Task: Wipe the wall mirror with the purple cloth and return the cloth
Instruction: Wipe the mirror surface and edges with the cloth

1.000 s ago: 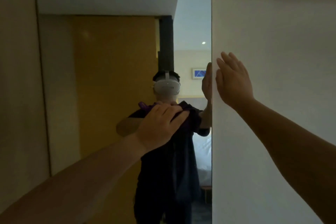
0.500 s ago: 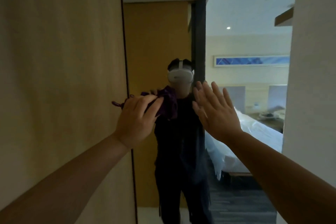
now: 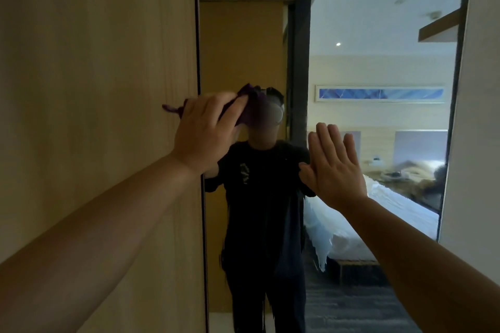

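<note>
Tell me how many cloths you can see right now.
1: the purple cloth is bunched under the left hand, pressed at the mirror's left edge. The right hand is empty, palm flat toward the glass.

Purple cloth (image 3: 250, 105), dark violet, plain. Wood panel (image 3: 94, 89) left of wall mirror (image 3: 378, 21): honey-yellow, faint vertical grain. Mirror edge dark. Reflected in mirror: black T-shirt with small pale print, white bedding, blue streaked picture in white frame, dark grey carpet.
</note>
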A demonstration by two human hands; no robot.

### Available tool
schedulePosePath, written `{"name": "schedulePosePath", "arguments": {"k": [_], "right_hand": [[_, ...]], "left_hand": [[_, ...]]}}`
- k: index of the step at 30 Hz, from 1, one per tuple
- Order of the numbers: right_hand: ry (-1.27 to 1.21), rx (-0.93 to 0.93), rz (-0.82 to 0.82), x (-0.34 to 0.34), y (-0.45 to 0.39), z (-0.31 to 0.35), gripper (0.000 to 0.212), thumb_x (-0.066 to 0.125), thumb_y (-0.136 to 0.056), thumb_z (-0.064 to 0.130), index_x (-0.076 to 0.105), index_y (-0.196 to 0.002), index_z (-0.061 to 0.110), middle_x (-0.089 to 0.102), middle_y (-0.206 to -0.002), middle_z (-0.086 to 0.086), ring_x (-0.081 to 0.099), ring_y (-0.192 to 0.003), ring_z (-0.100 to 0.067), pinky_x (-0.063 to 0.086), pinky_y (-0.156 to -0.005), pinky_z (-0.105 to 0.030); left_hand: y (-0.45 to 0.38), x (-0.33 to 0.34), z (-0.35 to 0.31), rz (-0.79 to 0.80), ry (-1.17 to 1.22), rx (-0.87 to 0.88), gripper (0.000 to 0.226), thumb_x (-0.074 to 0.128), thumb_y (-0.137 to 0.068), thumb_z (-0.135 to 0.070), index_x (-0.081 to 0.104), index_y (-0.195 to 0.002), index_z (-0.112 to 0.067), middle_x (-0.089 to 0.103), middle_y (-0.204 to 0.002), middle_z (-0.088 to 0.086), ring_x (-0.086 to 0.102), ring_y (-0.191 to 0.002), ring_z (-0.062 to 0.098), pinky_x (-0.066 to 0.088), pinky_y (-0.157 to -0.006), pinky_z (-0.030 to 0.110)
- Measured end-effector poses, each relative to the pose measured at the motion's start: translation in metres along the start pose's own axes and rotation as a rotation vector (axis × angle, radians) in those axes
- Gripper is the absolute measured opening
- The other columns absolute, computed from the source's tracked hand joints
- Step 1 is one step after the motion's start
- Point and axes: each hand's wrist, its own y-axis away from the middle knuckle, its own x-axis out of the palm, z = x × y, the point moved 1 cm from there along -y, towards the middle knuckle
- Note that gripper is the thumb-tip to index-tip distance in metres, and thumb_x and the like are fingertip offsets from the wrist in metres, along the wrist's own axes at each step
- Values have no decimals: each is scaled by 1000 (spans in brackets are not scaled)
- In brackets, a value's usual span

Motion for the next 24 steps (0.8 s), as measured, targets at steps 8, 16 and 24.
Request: {"name": "schedulePosePath", "arguments": {"k": [8,16,24], "right_hand": [[-21,-39,-187,10,-1,-3,68,33,-101,49,32,-151,3,19,-161,-16,11,-152,-33,8,-123,-54],[-50,-68,-270,15,2,-5,65,39,-102,47,36,-149,2,22,-160,-17,17,-150,-35,12,-122,-55],[-34,-35,-135,11,2,-4,69,36,-102,49,23,-154,6,6,-163,-12,3,-153,-32,4,-123,-54]], "left_hand": [[-48,49,1,121,-3,-11,42,63,-96,-27,56,-133,-9,58,-121,14,56,-100,35,43,-80,47],[119,25,-83,194,132,44,37,61,-97,-24,56,-132,-13,55,-119,8,57,-101,29,44,-83,44],[248,-8,-147,280,159,-72,24,50,-104,-17,61,-123,-24,53,-120,-2,56,-102,19,43,-86,37]]}}
